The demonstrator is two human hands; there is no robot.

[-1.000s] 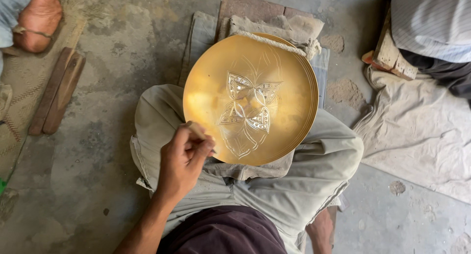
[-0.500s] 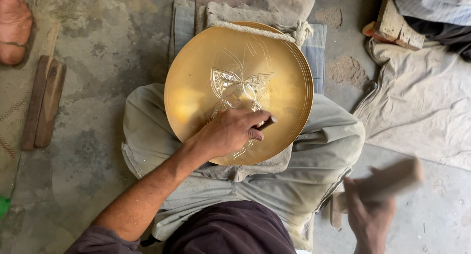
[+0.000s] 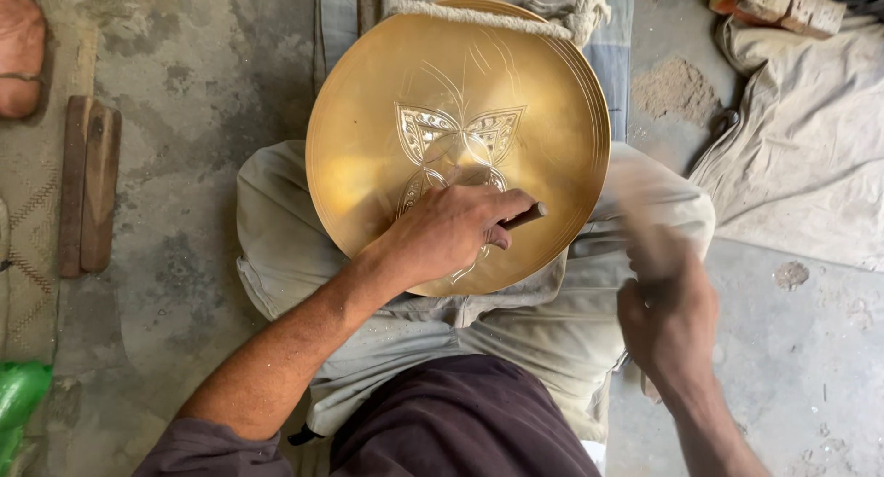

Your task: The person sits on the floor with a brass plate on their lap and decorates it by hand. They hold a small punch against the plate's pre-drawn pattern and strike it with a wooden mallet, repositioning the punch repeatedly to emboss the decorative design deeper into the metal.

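Note:
A round brass plate [image 3: 368,136] rests on my lap, tilted up against a cloth-wrapped support at its far edge. A butterfly pattern [image 3: 456,132] is engraved in its middle. My left hand [image 3: 451,228] lies on the lower part of the plate and grips a thin dark chisel [image 3: 525,215] whose end sticks out to the right. My right hand [image 3: 668,316] is beside my right knee, blurred with motion. It is closed on a wooden mallet [image 3: 645,201] that shows only as a pale smear.
Two wooden sticks [image 3: 87,191] lie on the concrete floor at left. Another person's bare foot [image 3: 20,49] is at the top left corner. A crumpled cloth [image 3: 810,155] covers the floor at right. Something green [image 3: 18,399] sits at the lower left.
My left hand has slid right across the plate with the chisel. My right hand has come up from the lower right with the mallet, now swinging beside the plate.

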